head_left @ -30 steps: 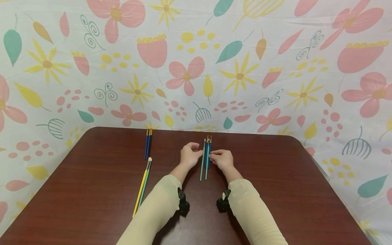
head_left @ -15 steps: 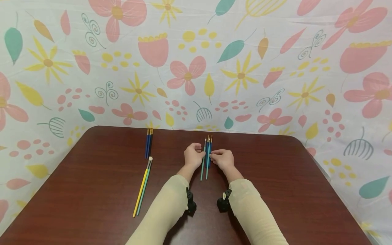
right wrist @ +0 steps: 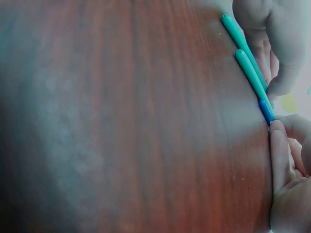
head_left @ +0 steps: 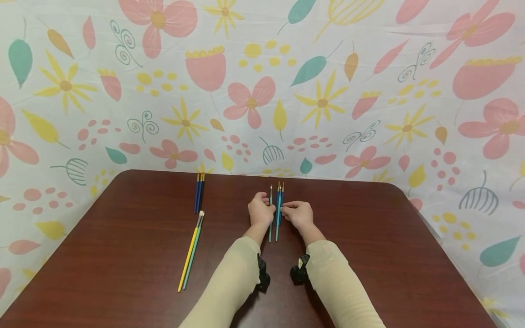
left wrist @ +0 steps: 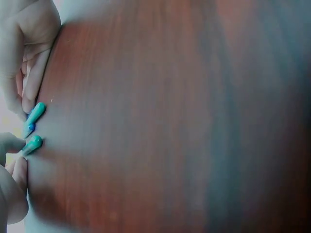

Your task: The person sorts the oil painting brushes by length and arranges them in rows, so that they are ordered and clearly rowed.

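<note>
On the table [head_left: 369,255], 2 hands [head_left: 260,212] [head_left: 298,213] (angled inward) pinch paintbrushes [head_left: 277,221].

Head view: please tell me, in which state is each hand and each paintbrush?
Left bare hand: pinches the left slim teal-handled paintbrush.
Left slim teal-handled paintbrush: held, bristles away from the person.
Right bare hand: fingertips at the central brushes; grip unclear.
Right slim teal-handled paintbrush: alongside the central blue-handled paintbrushes.
Central blue-handled paintbrushes: close together.
Dark-blue-handled paintbrushes: lying, untouched.
Long yellow-handled paintbrush: lying, untouched.
Long green-handled paintbrush: lying, untouched.
</note>
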The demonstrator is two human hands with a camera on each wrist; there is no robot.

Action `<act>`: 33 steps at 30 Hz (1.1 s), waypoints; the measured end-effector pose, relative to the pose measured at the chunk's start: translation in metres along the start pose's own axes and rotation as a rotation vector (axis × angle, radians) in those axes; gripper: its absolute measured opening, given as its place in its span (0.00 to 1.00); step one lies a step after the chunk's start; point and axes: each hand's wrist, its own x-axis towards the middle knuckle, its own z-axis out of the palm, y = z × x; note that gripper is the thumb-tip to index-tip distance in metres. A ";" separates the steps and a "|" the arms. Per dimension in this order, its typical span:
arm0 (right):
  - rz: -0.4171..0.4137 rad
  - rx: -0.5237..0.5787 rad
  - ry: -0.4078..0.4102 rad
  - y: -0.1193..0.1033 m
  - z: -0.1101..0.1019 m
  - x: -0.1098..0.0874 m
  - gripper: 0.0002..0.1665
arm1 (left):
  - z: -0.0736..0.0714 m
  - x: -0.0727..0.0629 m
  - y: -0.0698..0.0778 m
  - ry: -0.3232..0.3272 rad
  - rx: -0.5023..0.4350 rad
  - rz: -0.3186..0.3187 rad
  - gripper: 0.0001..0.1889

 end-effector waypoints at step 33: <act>0.007 0.019 -0.005 -0.002 -0.001 0.000 0.14 | -0.009 0.005 -0.006 0.057 -0.189 -0.016 0.11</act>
